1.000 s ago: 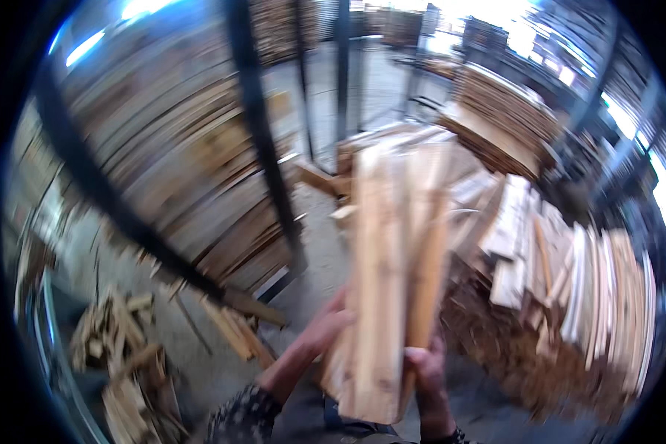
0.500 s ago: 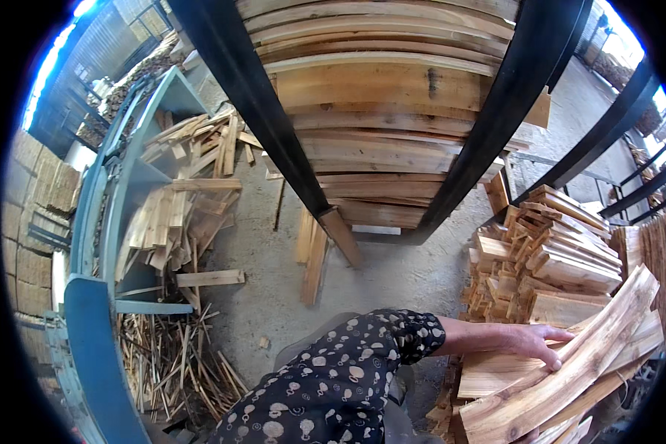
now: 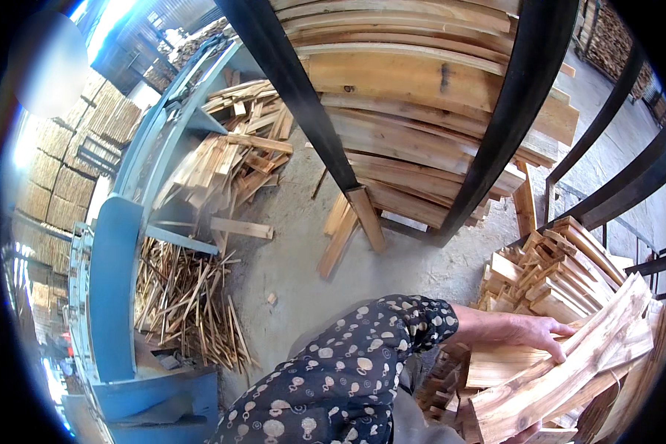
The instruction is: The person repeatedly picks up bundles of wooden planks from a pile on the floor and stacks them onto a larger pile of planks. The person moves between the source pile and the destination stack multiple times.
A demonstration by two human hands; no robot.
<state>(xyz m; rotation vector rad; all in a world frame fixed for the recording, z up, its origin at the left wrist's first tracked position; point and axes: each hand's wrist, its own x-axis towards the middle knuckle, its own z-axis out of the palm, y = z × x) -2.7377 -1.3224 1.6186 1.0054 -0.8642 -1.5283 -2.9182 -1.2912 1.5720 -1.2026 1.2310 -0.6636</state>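
A long, rough-edged wooden board (image 3: 562,362) lies slanted over other boards at the lower right. My left hand (image 3: 544,337) reaches across from a dark patterned sleeve and grips the board's upper edge, its thumb against the wood. Below the board's lower edge, a small part of my right hand (image 3: 525,433) shows, fingers against the wood; most of it is hidden. Beneath my left hand lies a flat, pale board (image 3: 503,365) on a pile. Just beyond is a stack of short boards (image 3: 562,285).
Ahead, a black metal rack (image 3: 296,89) holds stacked planks (image 3: 407,74). Two short boards (image 3: 339,240) lean at its foot. On the left stands a blue machine (image 3: 115,288), with a heap of offcuts (image 3: 222,155) and thin strips (image 3: 189,303) beside it on the concrete floor (image 3: 296,259).
My view has swung toward the left, bringing more of the blue machine in. The board has tilted slightly, with my left hand still at its edge. Part of my right hand now shows below.
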